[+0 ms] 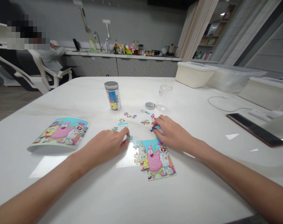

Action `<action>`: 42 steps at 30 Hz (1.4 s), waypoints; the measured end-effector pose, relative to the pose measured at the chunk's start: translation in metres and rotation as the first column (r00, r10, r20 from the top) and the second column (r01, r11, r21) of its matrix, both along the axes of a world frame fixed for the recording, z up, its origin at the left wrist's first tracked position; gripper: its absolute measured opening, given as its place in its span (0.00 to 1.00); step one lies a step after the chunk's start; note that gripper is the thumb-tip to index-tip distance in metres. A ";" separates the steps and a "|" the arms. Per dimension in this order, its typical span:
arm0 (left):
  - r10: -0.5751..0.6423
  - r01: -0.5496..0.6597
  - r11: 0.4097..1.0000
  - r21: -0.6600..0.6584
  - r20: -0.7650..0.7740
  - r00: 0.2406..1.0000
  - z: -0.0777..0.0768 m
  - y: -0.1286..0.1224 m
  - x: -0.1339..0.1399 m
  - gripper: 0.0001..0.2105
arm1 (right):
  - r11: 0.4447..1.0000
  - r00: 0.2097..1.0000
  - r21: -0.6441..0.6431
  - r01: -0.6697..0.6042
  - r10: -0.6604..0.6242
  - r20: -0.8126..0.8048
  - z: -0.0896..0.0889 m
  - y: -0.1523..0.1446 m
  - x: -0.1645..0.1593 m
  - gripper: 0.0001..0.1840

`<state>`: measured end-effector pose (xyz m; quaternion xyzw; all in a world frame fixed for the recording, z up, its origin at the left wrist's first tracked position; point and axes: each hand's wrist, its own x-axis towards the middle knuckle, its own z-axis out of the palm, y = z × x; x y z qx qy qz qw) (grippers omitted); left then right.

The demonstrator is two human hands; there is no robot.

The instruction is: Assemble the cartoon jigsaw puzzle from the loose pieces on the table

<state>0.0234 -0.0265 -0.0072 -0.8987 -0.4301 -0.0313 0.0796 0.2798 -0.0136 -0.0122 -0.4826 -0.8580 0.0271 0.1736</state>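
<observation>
A partly assembled jigsaw puzzle (155,158) with a pink starfish character lies on the white table, its left side ragged with gaps. Just above its upper left corner, my left hand (111,141) pinches a small teal puzzle piece (130,137) between thumb and index finger. My right hand (171,130) is closed at the fingertips on a dark blue puzzle piece (152,129), beyond the puzzle's top edge. Several loose pieces (145,122) are scattered between and beyond both hands. A curled picture sheet (64,132) with the same cartoon scene rests left of my left hand.
Farther back stand a lidded puzzle can (113,96), a clear jar (164,98) and a round metal lid (150,105). A phone (255,129), a white cable (222,109) and storage boxes (195,74) occupy the right side. Someone sits in a chair (36,68) at far left.
</observation>
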 end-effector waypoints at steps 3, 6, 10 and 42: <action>0.035 -0.035 0.997 -0.067 0.005 0.999 0.000 0.000 0.001 0.12 | 1.000 1.000 0.013 0.015 -0.015 0.015 0.000 -0.001 0.000 0.06; 0.068 -0.068 0.993 -0.100 0.003 0.998 0.000 0.001 0.002 0.13 | 1.000 0.999 0.014 0.025 -0.025 0.023 0.000 -0.001 -0.001 0.06; 0.083 -0.082 0.991 -0.109 0.005 0.997 0.000 0.001 0.002 0.13 | 0.999 0.999 0.004 0.033 -0.033 0.035 0.000 -0.002 -0.001 0.08; 0.104 -0.108 0.982 -0.157 -0.035 0.994 0.011 -0.010 0.009 0.09 | 0.996 0.999 -0.083 0.029 -0.031 -0.033 -0.019 0.009 0.012 0.16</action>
